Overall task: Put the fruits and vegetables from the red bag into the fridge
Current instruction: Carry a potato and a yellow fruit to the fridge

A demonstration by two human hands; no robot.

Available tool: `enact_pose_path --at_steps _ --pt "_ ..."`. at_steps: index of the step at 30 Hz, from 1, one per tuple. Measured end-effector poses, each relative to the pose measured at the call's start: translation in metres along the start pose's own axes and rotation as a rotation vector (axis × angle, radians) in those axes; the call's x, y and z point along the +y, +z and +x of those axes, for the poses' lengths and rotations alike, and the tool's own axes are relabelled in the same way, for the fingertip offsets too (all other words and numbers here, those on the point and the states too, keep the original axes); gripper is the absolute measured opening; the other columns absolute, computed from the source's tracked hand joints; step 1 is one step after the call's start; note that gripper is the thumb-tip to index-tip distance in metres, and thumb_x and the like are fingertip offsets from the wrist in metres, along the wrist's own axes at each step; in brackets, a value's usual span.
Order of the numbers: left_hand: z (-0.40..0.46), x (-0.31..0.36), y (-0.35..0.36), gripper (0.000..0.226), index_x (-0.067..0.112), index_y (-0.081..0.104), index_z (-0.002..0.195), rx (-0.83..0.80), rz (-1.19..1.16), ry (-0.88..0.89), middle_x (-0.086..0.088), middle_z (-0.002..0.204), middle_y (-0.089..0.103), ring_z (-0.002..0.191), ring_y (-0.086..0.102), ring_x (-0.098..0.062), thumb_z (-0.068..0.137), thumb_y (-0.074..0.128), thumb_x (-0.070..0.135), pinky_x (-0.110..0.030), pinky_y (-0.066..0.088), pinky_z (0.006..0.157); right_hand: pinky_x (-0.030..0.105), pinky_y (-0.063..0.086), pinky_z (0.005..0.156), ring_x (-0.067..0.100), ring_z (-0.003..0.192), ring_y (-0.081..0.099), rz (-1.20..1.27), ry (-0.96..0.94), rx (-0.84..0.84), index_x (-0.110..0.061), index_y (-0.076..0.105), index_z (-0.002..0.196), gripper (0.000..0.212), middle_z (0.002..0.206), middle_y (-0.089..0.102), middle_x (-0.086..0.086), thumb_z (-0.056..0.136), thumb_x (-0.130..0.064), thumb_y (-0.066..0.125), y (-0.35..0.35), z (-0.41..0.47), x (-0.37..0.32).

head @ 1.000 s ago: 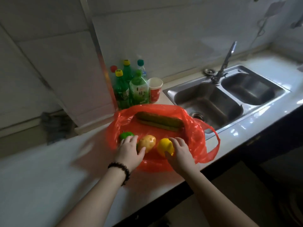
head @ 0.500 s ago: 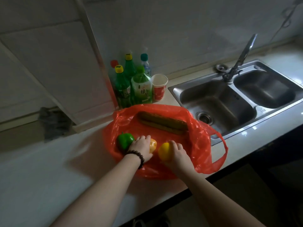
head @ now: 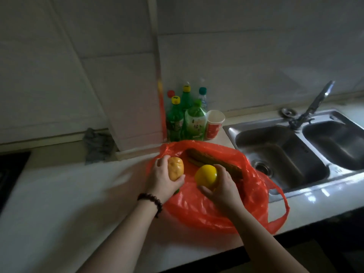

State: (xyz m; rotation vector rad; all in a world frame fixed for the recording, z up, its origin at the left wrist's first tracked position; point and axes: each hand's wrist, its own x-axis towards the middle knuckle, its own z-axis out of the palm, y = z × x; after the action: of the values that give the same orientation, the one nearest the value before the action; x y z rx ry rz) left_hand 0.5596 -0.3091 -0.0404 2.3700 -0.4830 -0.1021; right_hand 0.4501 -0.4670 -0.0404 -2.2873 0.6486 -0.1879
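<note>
— What's in the bag (head: 212,211)?
— A cucumber (head: 214,161), long axis running upper left to lower right. My left hand (head: 161,180) grips an orange fruit (head: 175,168), my right hand (head: 222,189) a yellow fruit (head: 205,175), both over the bag.

Two bare forearms rise from the lower edge of the frame, one from the lower left and one from the lower right; no sleeve shows on either. The left hand (head: 160,179) has a bracelet of dark round beads (head: 151,200) strung closely around its wrist, in the lower middle of the frame. The right hand (head: 223,187), just right of centre, shows nothing on the visible part of its wrist. No rings or gloves can be made out on either hand in the dim light.
</note>
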Motion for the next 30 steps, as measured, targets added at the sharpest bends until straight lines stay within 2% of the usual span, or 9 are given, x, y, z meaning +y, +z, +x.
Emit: enact_pose_path --at_steps 2,5,7,9,15,19,22,27,30 --pt "-0.007 -0.004 -0.015 0.074 0.021 0.043 0.131 0.079 0.000 -0.032 -0.008 0.127 0.047 0.114 0.050 -0.026 0.069 0.076 0.043 -0.035 0.044 0.090 0.033 0.046 0.086 0.022 0.112 0.052 0.018 -0.079 -0.023 -0.024 0.033 0.136 0.083 0.132 0.047 0.004 0.069 -0.044 0.078 0.003 0.002 -0.018" --pt "-0.023 -0.013 -0.037 0.066 0.024 0.046 0.124 0.201 0.007 -0.062 -0.004 0.120 0.051 0.109 0.051 -0.023 0.067 0.076 0.044 -0.030 0.045 0.083 0.028 0.042 0.084 0.022 0.113 0.052 0.019 -0.192 -0.070 -0.024 0.035 0.134 0.080 0.131 0.048 0.004 0.069 -0.040 0.078 0.012 0.004 -0.042" --pt "-0.038 -0.023 -0.051 0.066 0.021 0.047 0.123 0.282 0.007 -0.102 -0.004 0.119 0.051 0.108 0.051 -0.022 0.068 0.076 0.043 -0.029 0.044 0.081 0.029 0.042 0.083 0.023 0.112 0.053 0.025 -0.266 -0.117 -0.023 0.036 0.133 0.079 0.131 0.048 0.004 0.069 -0.040 0.078 0.022 0.004 -0.056" --pt "-0.058 -0.036 -0.065 0.068 0.019 0.046 0.124 0.346 0.030 -0.166 -0.004 0.119 0.051 0.109 0.050 -0.022 0.068 0.075 0.044 -0.029 0.043 0.082 0.033 0.045 0.083 0.025 0.110 0.054 0.022 -0.336 -0.168 -0.022 0.037 0.133 0.080 0.128 0.049 0.004 0.068 -0.041 0.078 0.036 0.001 -0.071" --pt "-0.128 -0.077 -0.115 0.070 0.016 0.045 0.125 0.544 0.092 -0.387 -0.005 0.120 0.051 0.111 0.050 -0.024 0.069 0.075 0.043 -0.033 0.046 0.085 0.023 0.035 0.079 0.024 0.109 0.053 0.047 -0.576 -0.363 -0.017 0.043 0.130 0.076 0.123 0.053 0.005 0.067 -0.039 0.080 0.087 -0.022 -0.121" --pt "-0.186 -0.102 -0.145 0.073 0.018 0.040 0.130 0.632 0.111 -0.578 -0.004 0.124 0.047 0.109 0.051 -0.021 0.071 0.073 0.045 -0.025 0.042 0.080 0.028 0.039 0.080 0.022 0.108 0.052 0.075 -0.698 -0.527 -0.021 0.038 0.134 0.080 0.127 0.050 0.004 0.068 -0.044 0.078 0.126 -0.054 -0.162" --pt "-0.230 -0.118 -0.168 0.075 0.017 0.038 0.132 0.707 0.124 -0.699 -0.006 0.128 0.044 0.111 0.050 -0.022 0.073 0.073 0.045 -0.029 0.045 0.085 0.032 0.046 0.081 0.016 0.105 0.049 0.080 -0.800 -0.652 -0.026 0.033 0.135 0.081 0.130 0.047 0.001 0.070 -0.048 0.076 0.156 -0.084 -0.196" --pt "-0.304 -0.145 -0.203 0.077 0.018 0.034 0.136 0.844 0.107 -0.869 -0.005 0.133 0.041 0.119 0.045 -0.024 0.075 0.072 0.045 -0.036 0.046 0.094 0.026 0.039 0.080 0.011 0.104 0.042 0.090 -0.971 -0.823 -0.026 0.029 0.138 0.083 0.132 0.043 0.000 0.072 -0.046 0.075 0.206 -0.145 -0.256" --pt "-0.349 -0.161 -0.222 0.075 0.020 0.036 0.134 0.931 0.131 -0.965 -0.004 0.132 0.043 0.117 0.046 -0.023 0.074 0.072 0.045 -0.034 0.046 0.091 0.026 0.039 0.078 0.013 0.103 0.046 0.130 -1.039 -0.942 -0.026 0.029 0.138 0.085 0.130 0.044 0.001 0.071 -0.042 0.077 0.238 -0.185 -0.286"
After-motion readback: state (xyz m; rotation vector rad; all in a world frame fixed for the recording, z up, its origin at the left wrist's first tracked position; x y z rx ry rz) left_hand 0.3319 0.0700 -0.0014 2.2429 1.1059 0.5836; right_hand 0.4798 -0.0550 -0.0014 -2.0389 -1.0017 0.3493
